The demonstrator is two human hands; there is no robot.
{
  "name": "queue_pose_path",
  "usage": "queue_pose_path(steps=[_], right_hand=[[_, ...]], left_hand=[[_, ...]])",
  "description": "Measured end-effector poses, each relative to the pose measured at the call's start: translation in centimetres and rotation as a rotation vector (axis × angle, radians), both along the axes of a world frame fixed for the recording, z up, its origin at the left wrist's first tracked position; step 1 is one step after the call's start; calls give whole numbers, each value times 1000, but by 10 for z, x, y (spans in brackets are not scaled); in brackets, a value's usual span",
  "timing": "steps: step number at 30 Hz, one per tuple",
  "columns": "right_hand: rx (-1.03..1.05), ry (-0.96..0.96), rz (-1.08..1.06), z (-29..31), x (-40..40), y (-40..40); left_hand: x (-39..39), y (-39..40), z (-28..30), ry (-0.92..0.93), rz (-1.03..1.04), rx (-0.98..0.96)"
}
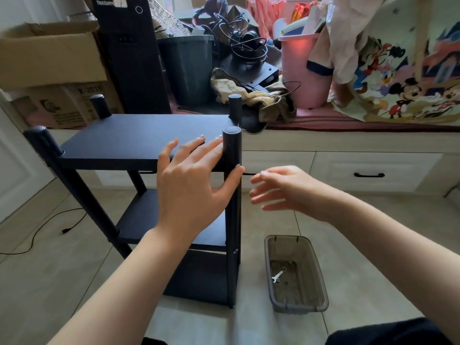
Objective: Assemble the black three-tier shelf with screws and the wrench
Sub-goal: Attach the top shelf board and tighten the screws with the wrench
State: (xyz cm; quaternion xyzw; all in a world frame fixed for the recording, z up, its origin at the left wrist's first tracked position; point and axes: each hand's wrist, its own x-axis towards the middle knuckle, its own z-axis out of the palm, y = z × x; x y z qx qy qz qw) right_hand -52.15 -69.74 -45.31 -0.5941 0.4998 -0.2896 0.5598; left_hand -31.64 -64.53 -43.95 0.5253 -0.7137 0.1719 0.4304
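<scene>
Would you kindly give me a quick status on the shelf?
Left hand steadies shelf at front post. Right hand open, empty. Wrench in floor bin.

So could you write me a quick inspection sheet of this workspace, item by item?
Surface: pale tiled floor.
Job's things: black shelf upright, three tiers on posts; grey bin beside it holds a small wrench and a few small fittings.
Clutter: cardboard boxes, pink bucket, clothes on the bench.
Grips: left hand rests on the top tier, thumb against the front post; right hand open, holding nothing.
Cables: black cord on floor; tangled wires behind.
Surroundings: white drawers under the bench.
</scene>
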Motion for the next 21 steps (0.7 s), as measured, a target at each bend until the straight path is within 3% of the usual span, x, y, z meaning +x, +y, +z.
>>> queue_pose_path(steps=[10, 21], right_hand=[[311, 509, 43, -119, -38, -30], [444, 754, -59, -295, -50, -30]], left_hand=[[-2, -9, -8, -13, 12, -77], [-6, -19, -15, -16, 24, -203]])
